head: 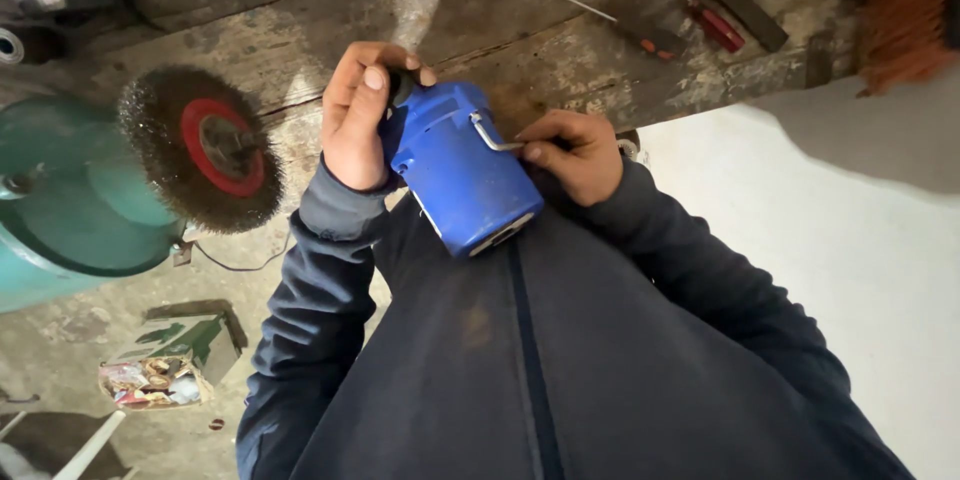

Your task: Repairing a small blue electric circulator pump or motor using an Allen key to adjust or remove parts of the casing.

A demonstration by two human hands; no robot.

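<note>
Worn wooden bench [300, 50]; blue motor housing [462, 168] held upright against chest.

Glossy blue plastic housing [462, 172] (metal clip [488, 132]); rough worn wooden bench [560, 50].

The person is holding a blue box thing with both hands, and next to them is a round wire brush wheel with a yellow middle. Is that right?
Almost. The middle of the wire brush wheel is red, not yellow; the head view shows it. The rest stands: the left hand and right hand both hold the blue box thing, and the wheel is beside them.
</note>
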